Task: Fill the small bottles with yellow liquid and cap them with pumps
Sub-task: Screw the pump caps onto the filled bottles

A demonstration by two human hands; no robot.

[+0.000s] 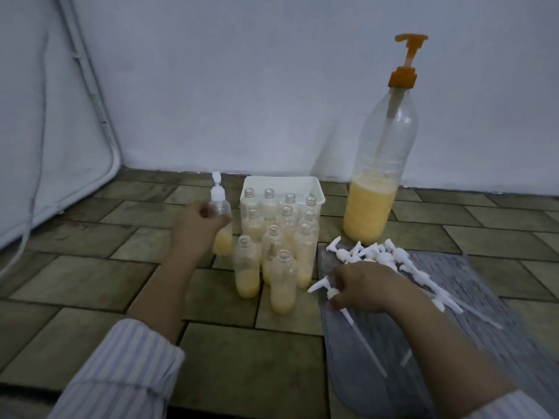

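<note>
With the left hand (196,220) gripping a capped bottle (221,223) beside the tub (314,189) and the right hand (367,287) pinching a pump (328,290) off the mat (453,297), its long dip tube is risking toppling the open filled bottles (282,282) crowding the floor between.

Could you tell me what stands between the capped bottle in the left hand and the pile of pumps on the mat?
In the head view, the uncapped bottles, some in the white tub.
</note>
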